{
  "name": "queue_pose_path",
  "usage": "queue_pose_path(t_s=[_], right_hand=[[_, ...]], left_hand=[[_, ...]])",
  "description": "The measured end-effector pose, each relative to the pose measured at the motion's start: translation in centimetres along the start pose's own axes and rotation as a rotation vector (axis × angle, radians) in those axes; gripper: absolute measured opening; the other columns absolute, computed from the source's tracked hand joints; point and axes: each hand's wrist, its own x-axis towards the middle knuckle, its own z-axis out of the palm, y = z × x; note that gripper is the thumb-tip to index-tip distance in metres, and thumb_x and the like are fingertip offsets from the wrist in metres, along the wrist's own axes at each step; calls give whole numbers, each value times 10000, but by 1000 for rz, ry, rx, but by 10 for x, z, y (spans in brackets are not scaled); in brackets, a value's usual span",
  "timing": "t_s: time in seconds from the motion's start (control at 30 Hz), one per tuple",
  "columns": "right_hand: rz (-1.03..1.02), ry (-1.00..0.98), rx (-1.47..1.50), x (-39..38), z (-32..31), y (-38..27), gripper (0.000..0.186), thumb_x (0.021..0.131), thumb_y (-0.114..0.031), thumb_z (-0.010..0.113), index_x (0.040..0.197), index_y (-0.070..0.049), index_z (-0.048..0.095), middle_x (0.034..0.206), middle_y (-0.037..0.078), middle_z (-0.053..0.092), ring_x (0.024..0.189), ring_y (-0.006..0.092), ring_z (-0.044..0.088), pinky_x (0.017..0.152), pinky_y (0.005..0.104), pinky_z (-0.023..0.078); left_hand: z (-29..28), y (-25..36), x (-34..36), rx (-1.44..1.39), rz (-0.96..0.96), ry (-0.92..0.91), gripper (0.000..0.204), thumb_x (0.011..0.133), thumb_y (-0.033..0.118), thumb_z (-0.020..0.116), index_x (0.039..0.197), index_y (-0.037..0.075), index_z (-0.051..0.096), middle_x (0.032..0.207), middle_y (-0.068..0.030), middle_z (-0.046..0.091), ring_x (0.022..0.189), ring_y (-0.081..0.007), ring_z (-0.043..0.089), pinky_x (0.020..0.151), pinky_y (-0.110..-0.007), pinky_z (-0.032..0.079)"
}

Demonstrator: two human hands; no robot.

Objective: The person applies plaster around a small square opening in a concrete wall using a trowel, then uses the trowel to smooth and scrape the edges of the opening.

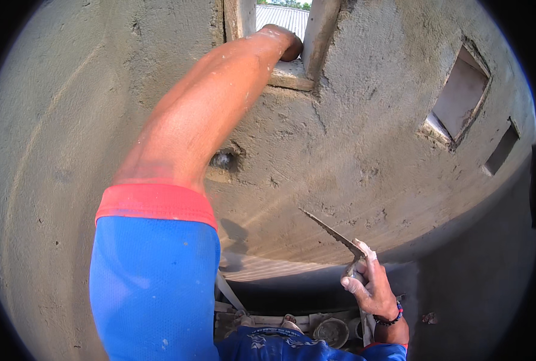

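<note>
At the top of the head view, the left hand is bent over at the window frame, against the inner side of its right jamb and above its sill; its fingers are hidden, so I cannot tell how far they are closed or whether they grip anything. Beyond the frame shows a corrugated roof. Down and left from the frame runs the bare left forearm, ending in a blue sleeve with a red cuff. Well below the frame and to its right, the right hand is closed around the handle of a trowel, whose narrow-looking, mortar-smeared blade points up and left, apart from the frame. A beaded bracelet circles that wrist. Around the frame spreads a rough plastered wall, with a ragged hole below and left of the frame. Right of the frame, a four-sided opening pierces the wall, and farther right and lower sits a narrower opening. Far below the frame, near the bottom edge, are the person's feet and a round bucket.
</note>
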Motion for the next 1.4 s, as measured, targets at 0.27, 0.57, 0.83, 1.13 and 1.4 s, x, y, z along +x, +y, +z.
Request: queue_pose_path(t_s=[0.27, 0.57, 0.83, 1.13, 1.4], right_hand=[[35, -8, -39, 18, 4, 15, 722, 894, -60, 663, 1496, 11, 270, 730, 92, 535, 651, 183, 495, 659, 320, 446], [-11, -34, 82, 2, 11, 24, 708, 895, -67, 661, 1484, 30, 280, 704, 69, 472, 632, 177, 449, 621, 327, 423], [124, -28, 35, -20, -1, 29, 721, 891, -82, 663, 1492, 11, 274, 695, 84, 492, 639, 181, 462, 634, 320, 425], [86, -28, -36, -25, -8, 34, 730, 893, -103, 669, 1496, -1, 270, 694, 91, 512, 623, 187, 479, 632, 326, 440], [180, -79, -63, -16, -13, 34, 724, 897, -108, 668, 1494, 0, 271, 699, 91, 523, 614, 188, 490, 626, 334, 446]], left_hand=[[-30, 19, -40, -210, -50, -55, 424, 885, 140, 474, 1271, 72, 636, 1322, -174, 614, 1203, -345, 598, 984, -450, 473], [-4, -3, -6, -196, -46, -7, 465, 923, 249, 435, 1356, 151, 575, 1402, -124, 562, 1265, -324, 552, 1049, -438, 433], [-9, 3, -26, -191, -89, -41, 512, 959, 377, 420, 1416, 166, 514, 1462, -104, 506, 1327, -304, 495, 1083, -437, 397], [-15, 7, -29, -133, -39, -2, 509, 969, 340, 381, 1390, 87, 511, 1442, -142, 513, 1296, -305, 520, 1053, -443, 420], [-10, 8, -10, -152, -1, 37, 422, 945, 155, 417, 1304, 10, 584, 1358, -183, 586, 1217, -328, 594, 1004, -455, 465]])
